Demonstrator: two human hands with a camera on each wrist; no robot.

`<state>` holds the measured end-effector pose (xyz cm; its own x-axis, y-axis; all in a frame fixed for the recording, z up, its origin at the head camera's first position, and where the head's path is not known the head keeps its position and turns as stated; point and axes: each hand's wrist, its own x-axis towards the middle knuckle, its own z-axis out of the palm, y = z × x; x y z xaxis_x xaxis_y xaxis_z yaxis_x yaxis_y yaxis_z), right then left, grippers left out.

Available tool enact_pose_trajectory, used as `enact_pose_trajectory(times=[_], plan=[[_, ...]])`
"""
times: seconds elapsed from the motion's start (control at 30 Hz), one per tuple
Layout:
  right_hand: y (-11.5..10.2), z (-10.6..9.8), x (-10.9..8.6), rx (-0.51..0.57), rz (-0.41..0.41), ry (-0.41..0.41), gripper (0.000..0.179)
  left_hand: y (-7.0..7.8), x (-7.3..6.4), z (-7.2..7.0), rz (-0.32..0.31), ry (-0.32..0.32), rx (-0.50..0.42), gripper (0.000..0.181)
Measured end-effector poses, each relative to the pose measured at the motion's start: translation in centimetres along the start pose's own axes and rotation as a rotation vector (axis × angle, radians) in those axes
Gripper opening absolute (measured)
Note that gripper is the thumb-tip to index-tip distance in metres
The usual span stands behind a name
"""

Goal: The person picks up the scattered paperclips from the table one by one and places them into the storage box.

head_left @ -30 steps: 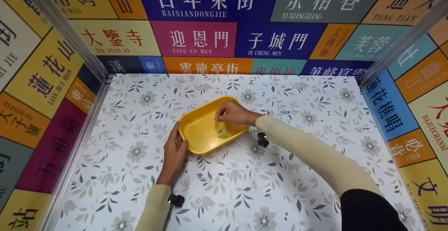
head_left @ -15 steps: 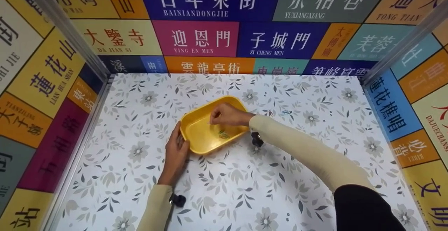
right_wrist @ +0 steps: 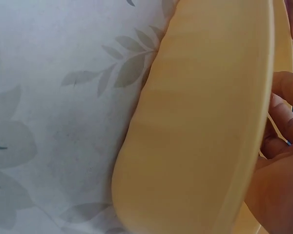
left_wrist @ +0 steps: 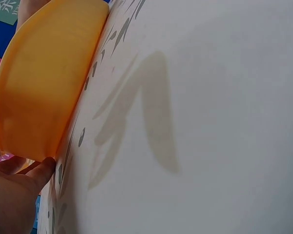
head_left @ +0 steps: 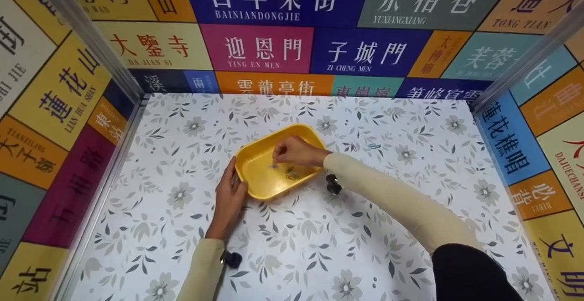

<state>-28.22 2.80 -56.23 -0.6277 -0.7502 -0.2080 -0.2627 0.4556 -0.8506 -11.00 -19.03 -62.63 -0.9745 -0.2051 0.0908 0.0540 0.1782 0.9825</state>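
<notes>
My left hand (head_left: 230, 196) grips the left end of a yellow plastic tray (head_left: 260, 178), thumb at the near side. In the left wrist view its fingers (left_wrist: 42, 171) reach under the tray's corner. My right hand (head_left: 295, 150) is over the inside of the tray with fingertips curled together. A small purple paper clip (head_left: 273, 166) shows just below those fingertips; I cannot tell whether they still pinch it. Several paper clips, green and yellowish (head_left: 291, 173), lie on the tray floor. In the right wrist view the tray wall (right_wrist: 200, 122) partly hides my fingers (right_wrist: 285, 117).
To the right of the tray, a reddish clip (head_left: 352, 147) and bluish-green clips (head_left: 374, 146) lie on the floral-patterned table (head_left: 292, 246). Panels with large Chinese characters (head_left: 255, 48) wall in the back and both sides.
My right hand has shifted slightly left over the tray. The purple clip now shows lower, beneath the fingertips. My left hand keeps its hold on the tray.
</notes>
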Motion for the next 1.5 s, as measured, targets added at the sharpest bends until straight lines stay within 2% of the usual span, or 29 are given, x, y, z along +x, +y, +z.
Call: enact_pose_trajectory(times=[0.33,0.47,0.63,0.87,1.1,1.37,1.5], plan=[[-0.7,-1.4,-2.3,0.026,-0.067,0.047,0.012,0.1,0.0,0.0,-0.011,0.006,-0.011,0.079],[-1.1,-2.0,-3.6,0.068,-0.089,0.092,0.014,-0.1,-0.1,-0.1,-0.009,0.005,-0.007,0.078],[-0.6,-2.8,-5.3,0.081,-0.094,0.166,0.015,-0.3,-0.1,-0.1,0.023,0.008,-0.009,0.077],[0.8,-4.2,-8.1,0.078,-0.08,0.272,0.017,-0.3,-0.1,-0.1,0.038,0.003,-0.006,0.076],[2.3,-5.5,-11.1,0.109,-0.017,0.35,0.017,-0.5,-0.2,-0.1,0.05,0.003,-0.021,0.076],[5.2,-6.8,-15.2,0.17,0.027,0.473,0.023,-0.5,-0.1,-0.2,0.044,-0.017,-0.03,0.075],[7.0,-7.0,-17.0,0.176,0.045,0.51,0.024,-0.4,-0.1,-0.3,0.045,-0.01,-0.026,0.076]])
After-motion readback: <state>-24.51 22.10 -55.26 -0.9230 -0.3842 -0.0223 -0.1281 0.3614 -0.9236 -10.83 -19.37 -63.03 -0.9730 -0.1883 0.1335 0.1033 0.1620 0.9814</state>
